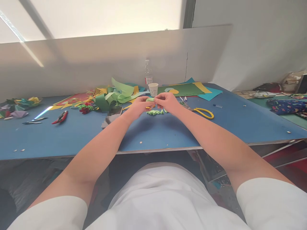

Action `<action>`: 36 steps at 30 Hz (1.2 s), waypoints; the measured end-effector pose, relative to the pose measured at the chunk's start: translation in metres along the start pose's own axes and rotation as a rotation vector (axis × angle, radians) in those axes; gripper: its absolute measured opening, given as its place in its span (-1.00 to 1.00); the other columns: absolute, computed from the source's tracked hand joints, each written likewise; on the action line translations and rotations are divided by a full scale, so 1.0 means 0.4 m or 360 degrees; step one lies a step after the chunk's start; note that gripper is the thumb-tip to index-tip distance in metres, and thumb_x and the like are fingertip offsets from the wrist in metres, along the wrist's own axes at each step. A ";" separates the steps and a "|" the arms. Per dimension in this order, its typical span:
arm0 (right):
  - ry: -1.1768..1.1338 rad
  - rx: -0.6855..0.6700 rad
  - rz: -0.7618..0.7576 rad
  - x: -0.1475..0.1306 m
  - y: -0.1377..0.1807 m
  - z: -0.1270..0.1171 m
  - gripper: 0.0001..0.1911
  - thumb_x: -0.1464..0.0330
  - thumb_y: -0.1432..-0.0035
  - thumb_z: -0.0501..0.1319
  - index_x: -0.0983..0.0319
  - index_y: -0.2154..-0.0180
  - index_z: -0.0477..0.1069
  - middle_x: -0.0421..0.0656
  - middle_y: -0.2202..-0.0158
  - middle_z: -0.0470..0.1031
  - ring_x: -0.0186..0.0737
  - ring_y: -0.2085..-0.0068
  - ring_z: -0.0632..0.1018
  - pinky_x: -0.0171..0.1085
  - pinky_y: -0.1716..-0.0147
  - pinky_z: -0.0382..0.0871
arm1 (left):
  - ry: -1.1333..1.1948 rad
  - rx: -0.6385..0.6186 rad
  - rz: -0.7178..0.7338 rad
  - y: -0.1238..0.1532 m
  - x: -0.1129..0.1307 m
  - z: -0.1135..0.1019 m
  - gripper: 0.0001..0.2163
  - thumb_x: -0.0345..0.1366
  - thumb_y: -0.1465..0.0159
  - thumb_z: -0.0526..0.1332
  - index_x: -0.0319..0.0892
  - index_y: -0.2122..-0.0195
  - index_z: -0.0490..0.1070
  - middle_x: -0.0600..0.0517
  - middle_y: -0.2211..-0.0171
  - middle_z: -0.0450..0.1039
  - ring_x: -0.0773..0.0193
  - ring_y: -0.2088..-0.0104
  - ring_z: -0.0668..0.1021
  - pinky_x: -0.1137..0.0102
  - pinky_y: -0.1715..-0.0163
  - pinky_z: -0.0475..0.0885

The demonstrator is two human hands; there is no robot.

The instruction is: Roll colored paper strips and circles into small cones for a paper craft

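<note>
My left hand [138,106] and my right hand [168,101] meet above the blue table [153,134], both pinched on a small light green paper piece [150,99] held between their fingertips. Just below the hands, several small curled green paper pieces [155,112] lie on the table. A paper cup [153,89] stands right behind the hands.
Yellow-handled scissors [202,112] lie to the right of my hands. Green paper strips and coloured scraps [115,94] pile up at the left, coloured paper sheets [189,89] at the back right. A plastic bottle [148,74] stands by the wall. Red-handled pliers [61,117] and paper flowers [21,105] lie far left.
</note>
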State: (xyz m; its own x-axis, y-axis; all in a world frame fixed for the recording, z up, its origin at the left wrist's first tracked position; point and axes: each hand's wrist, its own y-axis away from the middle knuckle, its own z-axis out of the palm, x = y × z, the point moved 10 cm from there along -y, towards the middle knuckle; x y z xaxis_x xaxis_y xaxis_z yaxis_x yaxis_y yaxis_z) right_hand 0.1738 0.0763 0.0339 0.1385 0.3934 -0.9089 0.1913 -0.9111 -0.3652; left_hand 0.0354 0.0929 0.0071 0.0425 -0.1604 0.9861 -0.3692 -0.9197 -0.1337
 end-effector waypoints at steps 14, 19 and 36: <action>0.0001 -0.0054 -0.0045 0.001 0.001 0.000 -0.84 0.40 -0.27 0.44 0.24 0.38 0.55 -0.19 0.52 0.56 -0.29 0.48 0.51 -0.30 0.47 0.37 | -0.0026 -0.0037 0.0041 -0.001 0.006 0.004 -0.77 -0.20 -0.11 0.55 -0.18 0.36 0.57 -0.05 0.30 0.60 0.22 0.22 0.62 0.26 0.13 0.44; 0.0053 -0.0041 -0.0022 -0.010 0.009 0.002 -0.85 0.42 -0.29 0.39 0.22 0.36 0.51 -0.20 0.52 0.55 -0.28 0.47 0.51 -0.31 0.50 0.34 | -0.0033 -0.0041 0.0065 0.000 0.012 0.003 -0.77 -0.20 -0.12 0.55 -0.17 0.38 0.56 -0.02 0.33 0.58 0.19 0.21 0.63 0.25 0.11 0.46; 0.0131 0.0000 -0.0003 -0.003 0.001 -0.006 -0.89 0.41 -0.29 0.39 0.23 0.34 0.57 -0.23 0.58 0.48 -0.28 0.50 0.45 -0.30 0.56 0.26 | -0.0109 0.0068 0.0082 -0.011 0.005 -0.014 -0.76 -0.15 -0.12 0.55 -0.17 0.36 0.60 -0.03 0.32 0.58 0.23 0.26 0.57 0.28 0.22 0.40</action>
State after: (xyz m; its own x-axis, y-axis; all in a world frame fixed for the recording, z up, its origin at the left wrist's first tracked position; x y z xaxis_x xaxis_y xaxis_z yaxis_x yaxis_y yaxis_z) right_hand 0.1760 0.0757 0.0353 0.2177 0.4039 -0.8885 0.1915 -0.9104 -0.3669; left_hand 0.0318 0.0986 0.0103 0.0886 -0.2306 0.9690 -0.3326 -0.9239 -0.1895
